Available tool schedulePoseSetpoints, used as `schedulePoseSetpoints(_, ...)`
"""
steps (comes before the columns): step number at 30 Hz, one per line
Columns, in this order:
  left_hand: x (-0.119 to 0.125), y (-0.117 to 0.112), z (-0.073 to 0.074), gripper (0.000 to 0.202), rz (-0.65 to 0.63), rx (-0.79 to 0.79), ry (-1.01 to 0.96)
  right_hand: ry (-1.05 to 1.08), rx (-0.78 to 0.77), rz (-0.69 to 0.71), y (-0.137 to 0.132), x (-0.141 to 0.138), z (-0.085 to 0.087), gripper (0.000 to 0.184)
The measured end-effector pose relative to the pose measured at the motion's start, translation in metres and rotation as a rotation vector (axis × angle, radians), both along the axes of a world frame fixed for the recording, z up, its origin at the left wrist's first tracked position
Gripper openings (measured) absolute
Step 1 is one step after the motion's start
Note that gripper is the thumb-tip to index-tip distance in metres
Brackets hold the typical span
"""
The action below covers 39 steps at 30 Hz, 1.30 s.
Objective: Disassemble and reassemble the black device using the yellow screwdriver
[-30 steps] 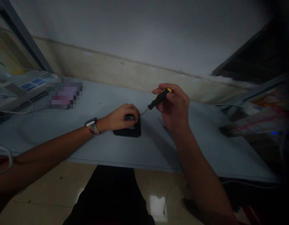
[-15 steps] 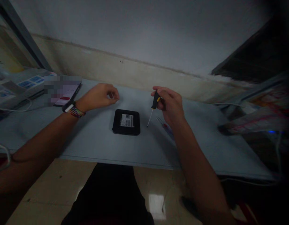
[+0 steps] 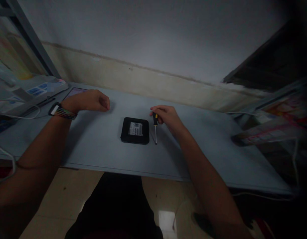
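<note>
A screwdriver (image 3: 155, 120) with a black and yellow handle is in my right hand (image 3: 165, 117), its shaft slanting down and its tip low beside the black box's right edge. The flat, square black box (image 3: 135, 137) lies on the table with a white printed label (image 3: 135, 129) facing up. To the box's upper left, my left hand (image 3: 93, 100) is above the table with its fingers curled closed. Whether something small is pinched in those fingers is hidden. A colourful woven bracelet (image 3: 66, 113) and a dark band are on my left wrist.
A phone (image 3: 76, 91) lies behind my left wrist, partly covered. A white power strip (image 3: 41, 90) with cables sits at the far left. Plastic-wrapped packages (image 3: 263, 131) stand at the right end of the grey table (image 3: 103, 152). A wall (image 3: 143, 79) runs along the back.
My left hand has moved left, partly over the phone. My right hand has come left and lower with the screwdriver. The pointed tool beside my right wrist is now hidden.
</note>
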<state>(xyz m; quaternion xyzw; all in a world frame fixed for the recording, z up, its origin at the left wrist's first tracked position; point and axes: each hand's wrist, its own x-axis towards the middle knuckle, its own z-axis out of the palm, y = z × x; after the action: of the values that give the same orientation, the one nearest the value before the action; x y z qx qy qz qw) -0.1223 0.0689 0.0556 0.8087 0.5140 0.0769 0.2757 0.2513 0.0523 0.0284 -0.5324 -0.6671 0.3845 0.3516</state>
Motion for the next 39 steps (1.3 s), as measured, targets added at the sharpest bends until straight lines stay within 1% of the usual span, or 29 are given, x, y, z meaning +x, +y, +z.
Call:
schedulePoseSetpoints(3,-0.001,-0.002,-0.001,0.039,0.024,0.001,0.03,-0.172,0.06,-0.036,0.004,-0.002,-0.01,0.022)
schedulePoseSetpoints(7,-0.002,-0.003,-0.002,0.039,0.028,0.036,0.107,-0.331,0.211,-0.074,0.005,-0.003,-0.02,0.011)
schedulePoseSetpoints(12,-0.003,-0.002,-0.006,0.039,0.003,0.069,0.203,-0.476,0.309,-0.048,0.004,-0.006,-0.025,0.013)
schedulePoseSetpoints(17,-0.005,-0.003,-0.009,0.038,-0.004,0.13,0.225,-0.549,0.354,-0.022,0.003,-0.008,-0.027,0.015)
schedulePoseSetpoints(21,-0.003,-0.006,-0.005,0.035,0.038,0.177,0.286,-0.566,0.372,-0.004,0.002,-0.009,-0.026,0.021)
schedulePoseSetpoints(23,0.003,-0.011,-0.001,0.032,0.03,0.214,0.28,-0.56,0.381,-0.016,0.002,-0.005,-0.02,0.025)
schedulePoseSetpoints(25,0.015,-0.018,0.001,0.03,0.005,0.259,0.221,-0.55,0.393,-0.052,0.003,0.004,-0.01,0.026)
schedulePoseSetpoints(27,0.033,-0.029,0.0,0.031,-0.044,0.307,0.088,-0.542,0.405,-0.111,0.003,0.016,0.002,0.026)
schedulePoseSetpoints(29,0.053,-0.042,-0.006,0.037,-0.199,0.333,-0.079,-0.566,0.389,-0.233,0.0,0.029,0.014,0.021)
schedulePoseSetpoints(30,0.063,-0.047,-0.011,0.04,-0.301,0.336,-0.153,-0.592,0.361,-0.281,-0.004,0.036,0.018,0.021)
schedulePoseSetpoints(31,0.072,-0.052,-0.016,0.045,-0.388,0.337,-0.21,-0.613,0.328,-0.31,-0.01,0.043,0.021,0.023)
schedulePoseSetpoints(32,0.079,-0.057,-0.022,0.053,-0.444,0.341,-0.249,-0.647,0.273,-0.32,-0.017,0.05,0.021,0.024)
schedulePoseSetpoints(34,0.09,-0.061,-0.032,0.067,-0.496,0.35,-0.257,-0.731,0.153,-0.314,-0.037,0.064,0.016,0.027)
schedulePoseSetpoints(36,0.095,-0.061,-0.038,0.07,-0.517,0.359,-0.263,-0.767,0.062,-0.283,-0.06,0.076,0.004,0.032)
schedulePoseSetpoints(37,0.096,-0.061,-0.04,0.072,-0.521,0.361,-0.256,-0.771,0.041,-0.262,-0.073,0.083,-0.003,0.029)
schedulePoseSetpoints(39,0.096,-0.059,-0.042,0.081,-0.532,0.373,-0.229,-0.773,0.099,-0.206,-0.096,0.093,-0.017,0.017)
